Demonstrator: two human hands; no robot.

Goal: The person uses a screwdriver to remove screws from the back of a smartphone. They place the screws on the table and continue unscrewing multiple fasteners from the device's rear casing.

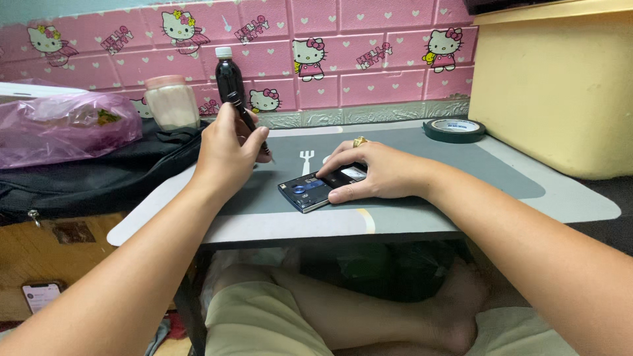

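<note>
The left hand (227, 148) has its grip closed around a black screwdriver (247, 122), held tilted with its tip just above the grey counter (461, 171). The right hand (376, 173) lies flat, fingers spread, pressing down a dark opened phone (310, 191) near the counter's front edge. What seems to be a tape roll (454, 130) sits well apart at the back right.

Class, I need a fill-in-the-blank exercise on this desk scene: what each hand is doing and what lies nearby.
1. The left hand grips a slim black ____ with a pointed tip.
2. The right hand presses down a flat dark opened phone on the ____ desk mat.
3. The black roll of tape lies on the person's ____ side.

Missing words: screwdriver; grey; right
</note>
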